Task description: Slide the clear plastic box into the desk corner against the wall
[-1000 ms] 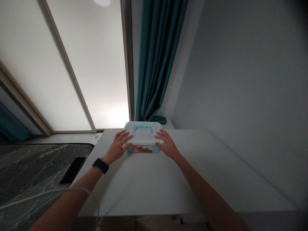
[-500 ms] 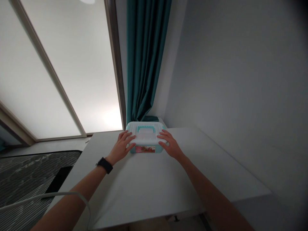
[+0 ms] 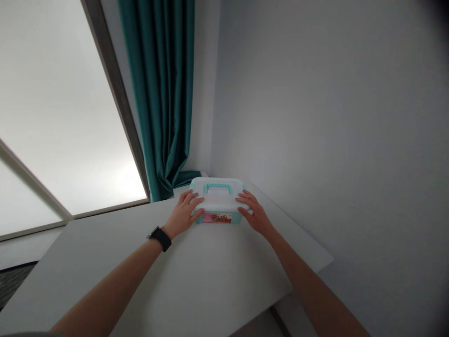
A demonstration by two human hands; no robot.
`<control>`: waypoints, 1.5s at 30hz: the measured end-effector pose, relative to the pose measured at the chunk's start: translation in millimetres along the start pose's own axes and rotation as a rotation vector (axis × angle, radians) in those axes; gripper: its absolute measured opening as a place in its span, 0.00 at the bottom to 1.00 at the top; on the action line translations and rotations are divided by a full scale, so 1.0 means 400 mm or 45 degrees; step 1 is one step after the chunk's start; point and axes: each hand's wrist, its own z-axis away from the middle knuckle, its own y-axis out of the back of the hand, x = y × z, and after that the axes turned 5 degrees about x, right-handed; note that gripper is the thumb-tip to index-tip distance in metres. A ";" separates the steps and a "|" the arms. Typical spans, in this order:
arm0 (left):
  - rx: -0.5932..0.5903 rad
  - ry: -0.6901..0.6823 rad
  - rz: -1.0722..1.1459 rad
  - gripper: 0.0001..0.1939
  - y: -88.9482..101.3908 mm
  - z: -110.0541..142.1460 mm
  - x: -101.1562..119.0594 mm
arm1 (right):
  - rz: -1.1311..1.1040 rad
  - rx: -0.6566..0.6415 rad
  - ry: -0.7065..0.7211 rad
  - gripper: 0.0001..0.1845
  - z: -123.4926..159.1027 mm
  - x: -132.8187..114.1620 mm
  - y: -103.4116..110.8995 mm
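Observation:
A lidded plastic storage box (image 3: 218,200) is at the far part of the white table (image 3: 196,276). Its lid is white and closed, with a turquoise handle lying on top, and its pale turquoise front bears a reddish picture label. My left hand (image 3: 184,213) grips the box's left side, fingers spread over the lid's edge and thumb at the front. Opposite it, my right hand (image 3: 255,213) grips the right side in the same way. A dark watch (image 3: 160,238) is on my left wrist. Whether the box's underside touches the tabletop, I cannot tell.
Behind the box hangs a green curtain (image 3: 164,93). A grey wall (image 3: 315,117) runs along the table's right side. Frosted panels (image 3: 63,103) in a brown frame stand at the left. A dark ribbed surface (image 3: 16,281) lies at lower left.
My view has swung to the right. The box has turned along with it relative to the table and is closer to the right wall. Both hands keep their hold on it.

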 end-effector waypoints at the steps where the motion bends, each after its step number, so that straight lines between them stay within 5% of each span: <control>1: -0.005 -0.009 -0.004 0.18 -0.020 -0.020 0.011 | 0.011 -0.002 -0.008 0.19 -0.003 0.020 0.021; 10: -0.121 -0.135 -0.052 0.20 -0.101 -0.171 0.093 | 0.315 -0.101 -0.146 0.20 -0.063 0.156 0.180; 18: -0.353 -0.404 0.162 0.22 -0.135 -0.247 -0.027 | 0.615 -0.205 -0.081 0.17 -0.105 0.225 0.219; 27: -0.378 -0.356 0.169 0.27 -0.218 -0.323 -0.093 | 0.942 -0.383 0.086 0.17 -0.142 0.220 0.251; 38: -0.355 -0.354 0.194 0.24 -0.216 -0.339 -0.068 | 1.109 -0.398 0.105 0.25 -0.135 0.213 0.236; 45: -0.549 -0.215 0.331 0.28 -0.169 -0.372 -0.098 | 1.117 -0.320 0.085 0.23 -0.124 0.230 0.231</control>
